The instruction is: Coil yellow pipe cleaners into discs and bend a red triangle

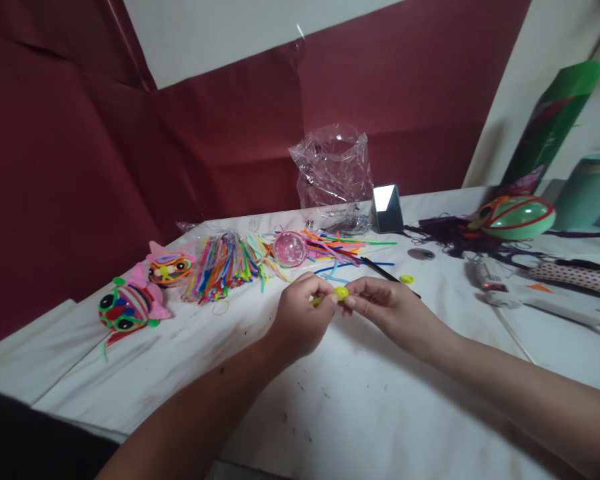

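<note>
Above the middle of the table, my left hand (307,303) and my right hand (385,303) meet at a yellow pipe cleaner (341,293) wound into a small coil. Fingertips of both hands pinch it, and a short yellow tail shows by my left hand. Just beyond my right hand lies a second yellow coil (407,279) on the tabletop. Behind the hands are loose coloured pipe cleaners (330,250), some black ones (380,268), and a clear ball (290,249) with pink in it.
A bag of pipe cleaners (225,263) lies left of centre, beside two fish-like decorated balls (130,303). At the back stand a clear plastic bag (335,167) and a phone (387,209). Rightward are a white glue gun (545,300), scissors (523,259) and a green decorated ball (523,217).
</note>
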`<state>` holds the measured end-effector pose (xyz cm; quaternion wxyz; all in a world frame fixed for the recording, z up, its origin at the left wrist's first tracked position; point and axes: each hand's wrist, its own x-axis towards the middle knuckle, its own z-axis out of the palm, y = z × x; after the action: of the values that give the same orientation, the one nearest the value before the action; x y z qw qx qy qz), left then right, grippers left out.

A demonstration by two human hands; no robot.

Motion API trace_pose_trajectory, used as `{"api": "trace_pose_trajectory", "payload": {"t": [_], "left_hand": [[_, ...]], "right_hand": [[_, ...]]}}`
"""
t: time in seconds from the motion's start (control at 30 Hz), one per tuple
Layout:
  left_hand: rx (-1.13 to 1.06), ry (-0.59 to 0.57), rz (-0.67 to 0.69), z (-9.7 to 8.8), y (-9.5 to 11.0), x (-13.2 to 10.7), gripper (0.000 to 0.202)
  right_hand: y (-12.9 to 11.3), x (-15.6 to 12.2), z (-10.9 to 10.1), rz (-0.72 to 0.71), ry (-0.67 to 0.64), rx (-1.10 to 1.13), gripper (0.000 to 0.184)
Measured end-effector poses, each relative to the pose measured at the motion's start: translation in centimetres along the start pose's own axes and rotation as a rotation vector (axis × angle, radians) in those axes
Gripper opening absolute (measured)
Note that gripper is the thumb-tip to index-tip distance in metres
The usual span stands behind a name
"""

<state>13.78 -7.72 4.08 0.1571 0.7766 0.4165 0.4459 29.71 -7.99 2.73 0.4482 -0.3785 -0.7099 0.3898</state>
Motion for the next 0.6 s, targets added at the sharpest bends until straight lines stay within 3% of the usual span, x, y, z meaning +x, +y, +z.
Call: {"api": "trace_pose_trajectory", "payload": {"t": [0.2,0.4,0.6], "left_hand": [[-0.066,-0.070,-0.102,0.66,0.02,-0.25,0.010],[0.016,-0.112,-0.029,0.34,-0.19,-0.10,0.009],[0.078,-0.115,0.010,0.29,-0.77,0.01,0.009]], "right_hand": [[-0.07,-0.42,0.27,-0.014,0.086,-0.100,0.027],[0.08,-0.46,0.31,0.016,0.079,-0.052,0.026],[0.05,-0.26,-0.21,-0.017,0.031,-0.230,0.021]]}}
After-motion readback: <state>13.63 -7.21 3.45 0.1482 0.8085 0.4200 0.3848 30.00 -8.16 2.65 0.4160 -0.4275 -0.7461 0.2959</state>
